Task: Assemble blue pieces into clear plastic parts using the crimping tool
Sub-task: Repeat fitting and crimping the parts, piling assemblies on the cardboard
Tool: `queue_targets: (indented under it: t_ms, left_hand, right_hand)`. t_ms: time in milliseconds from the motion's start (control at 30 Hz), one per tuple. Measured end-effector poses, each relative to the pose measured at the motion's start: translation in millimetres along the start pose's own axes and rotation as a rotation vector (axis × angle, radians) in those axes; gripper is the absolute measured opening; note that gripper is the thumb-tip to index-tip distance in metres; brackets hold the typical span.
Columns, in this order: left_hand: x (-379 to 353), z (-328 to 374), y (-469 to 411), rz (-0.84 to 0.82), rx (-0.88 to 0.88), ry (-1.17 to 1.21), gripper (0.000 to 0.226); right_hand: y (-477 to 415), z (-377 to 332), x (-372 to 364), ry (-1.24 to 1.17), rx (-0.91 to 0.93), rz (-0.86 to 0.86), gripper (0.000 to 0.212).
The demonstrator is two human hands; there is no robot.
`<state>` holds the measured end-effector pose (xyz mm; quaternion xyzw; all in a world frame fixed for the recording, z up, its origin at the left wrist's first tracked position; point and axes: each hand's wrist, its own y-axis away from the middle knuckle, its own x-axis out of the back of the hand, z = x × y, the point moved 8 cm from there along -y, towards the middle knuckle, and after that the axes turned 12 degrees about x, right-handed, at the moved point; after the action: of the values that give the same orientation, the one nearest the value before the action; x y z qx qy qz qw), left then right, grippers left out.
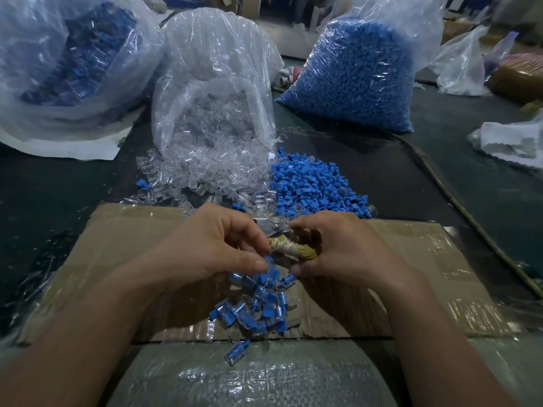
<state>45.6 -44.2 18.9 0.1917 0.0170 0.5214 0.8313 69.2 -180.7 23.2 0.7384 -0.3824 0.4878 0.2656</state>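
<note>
Supply stock sits within short reach. Loose clear plastic parts (188,171) spill from an open bag (211,69) at upper centre. Loose blue pieces (311,189) lie heaped just to their right on the desk (58,183). This layout probably lets either hand pick without moving the tool.

A cardboard sheet (123,239) covers the desk at centre frame and serves as the work pad. Finished assembled pieces (255,306) lie in a heap on it, directly below the hands, presumably where they drop.

The right hand (340,251) wraps its fingers around the padded handles of the crimping tool (289,251). The tool's metal head points up and left, towards the left hand (211,245).

The left hand's fingers (258,239) curl in against the tool head. The thumb tip touches the topmost blue-and-clear piece of the heap. Whether the fingers pinch a part at the tool head cannot be determined, as they cover it.
</note>
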Motion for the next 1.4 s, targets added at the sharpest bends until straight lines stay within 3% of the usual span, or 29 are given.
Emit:
queue_targets:
  t_ms: [133, 200, 300, 367, 467, 833, 1400]
  left_hand:
    - [2, 2, 2, 0.036, -0.033, -0.001, 0.017]
    - [15, 0, 2, 0.149, -0.018, 0.044, 0.013]
    - [56, -3, 11, 0.594, -0.045, 0.009, 0.004]
    - [82, -9, 23, 0.888, -0.037, -0.023, 0.011]
    - [106, -15, 29, 1.061, 0.048, -0.129, 0.017]
    - [94, -22, 10, 0.929, 0.259, -0.606, 0.022]
    - [84, -20, -5, 0.885, 0.162, -0.732, 0.014]
  right_hand:
    - [0, 2, -2, 0.002, -0.011, -0.015, 0.06]
    - [-1, 3, -4, 0.005, -0.016, -0.034, 0.064]
    - [-2, 6, -7, 0.005, -0.029, -0.077, 0.075]
    - [-2, 7, -9, 0.008, -0.031, -0.101, 0.08]
    - [0, 8, -9, -0.003, -0.025, -0.125, 0.08]
    - [2, 13, -8, -0.046, -0.022, -0.129, 0.078]
    - [0, 15, -10, -0.078, -0.018, -0.146, 0.078]
